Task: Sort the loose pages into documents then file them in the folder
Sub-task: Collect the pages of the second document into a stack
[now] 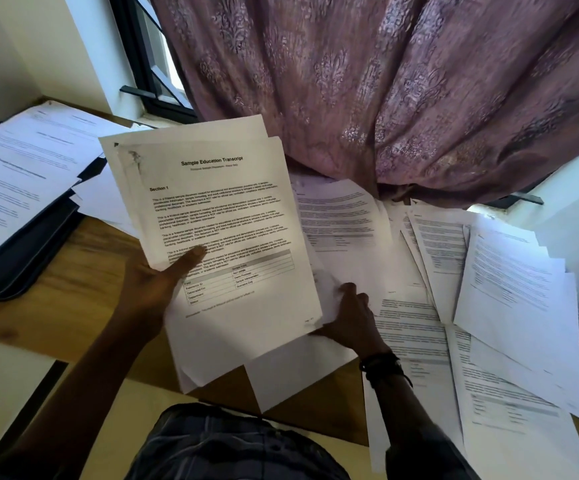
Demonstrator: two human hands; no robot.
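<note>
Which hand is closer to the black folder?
Left. The left hand grips the pages just right of the folder; the right hand is farther right, at those pages' bottom corner.

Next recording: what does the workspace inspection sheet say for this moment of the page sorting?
Surface: wooden table, largely covered with paper.
Job's things: held sheaf topped by "Sample Education Transcript"; loose pages fanned out at right; stacked pages lying on the dark folder at left.
Clutter: nothing seen.
Grippers: left hand holds the held sheaf, thumb on its top page; right hand grips its lower right corner.
Cables: nothing seen.
Surroundings: purple curtain hanging over the table's far edge; window frame beside it.
</note>
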